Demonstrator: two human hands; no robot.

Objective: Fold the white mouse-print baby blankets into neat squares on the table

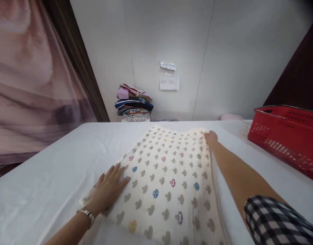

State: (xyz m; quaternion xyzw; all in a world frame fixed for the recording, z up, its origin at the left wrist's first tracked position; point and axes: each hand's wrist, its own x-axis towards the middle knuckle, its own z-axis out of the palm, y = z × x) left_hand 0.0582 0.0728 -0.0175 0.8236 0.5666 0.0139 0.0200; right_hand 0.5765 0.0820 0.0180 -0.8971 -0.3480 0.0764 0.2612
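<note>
A cream cloth (pixel 169 180) printed with grey and coloured mushroom shapes lies spread on a white-covered table (pixel 49 177). My left hand (pixel 109 187) rests flat, fingers apart, on the cloth's near left edge; a metal bracelet is on that wrist. My right hand (pixel 211 137) reaches to the cloth's far right corner and touches it there, fingers curled at the edge. Whether it pinches the cloth is not clear. My right arm has a black-and-white checked sleeve.
A red plastic basket (pixel 286 136) stands at the table's right side. A stack of folded clothes (pixel 133 102) sits against the white wall behind the table, under paper labels (pixel 169 82). A pinkish curtain (pixel 31 85) hangs at left.
</note>
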